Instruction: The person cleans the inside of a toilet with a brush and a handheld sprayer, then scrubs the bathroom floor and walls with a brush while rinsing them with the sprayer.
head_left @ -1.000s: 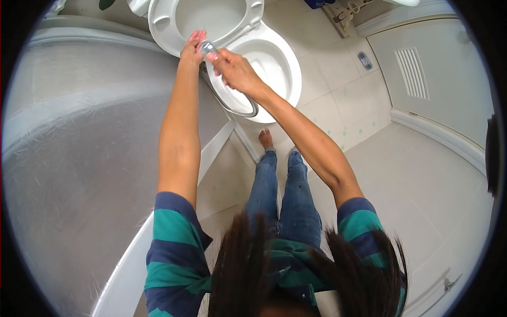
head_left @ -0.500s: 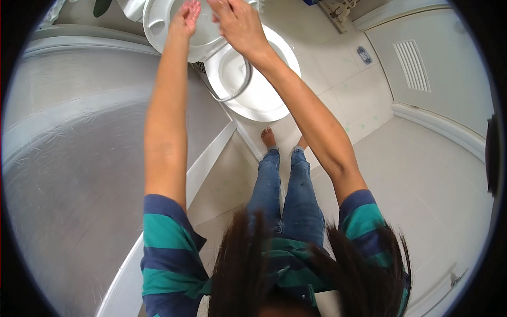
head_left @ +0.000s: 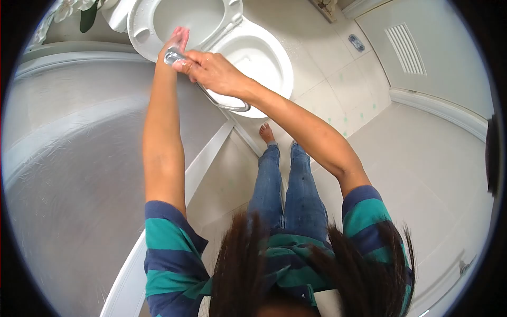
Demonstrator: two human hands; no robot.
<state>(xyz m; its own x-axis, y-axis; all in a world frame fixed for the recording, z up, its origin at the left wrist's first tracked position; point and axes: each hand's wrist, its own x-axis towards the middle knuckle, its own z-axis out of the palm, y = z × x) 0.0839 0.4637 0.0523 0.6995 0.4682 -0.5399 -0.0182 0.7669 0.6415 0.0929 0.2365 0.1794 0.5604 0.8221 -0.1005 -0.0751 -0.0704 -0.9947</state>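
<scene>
My right hand (head_left: 211, 71) is wrapped round a shiny handheld bidet sprayer (head_left: 173, 55). A metal hose (head_left: 227, 106) runs from it and loops in front of the toilet bowl. The sprayer's head lies at the wrist of my left hand (head_left: 179, 40), whose fingers are stretched out and look wet. Both hands are over the toilet. Its seat (head_left: 141, 33) is raised, with water drops on it, and the white bowl rim (head_left: 285, 68) shows below.
At left stands a bathtub (head_left: 79, 174) with a pale edge. White flowers (head_left: 68, 11) are at the upper left. A vented door (head_left: 433, 74) is on the right, and a small grey object (head_left: 357, 43) lies on the tiled floor (head_left: 332, 100).
My right hand has come down and left, bringing the sprayer to my left wrist. My left hand has lowered a little, and the hose loop has shifted down. The view has shifted slightly.
</scene>
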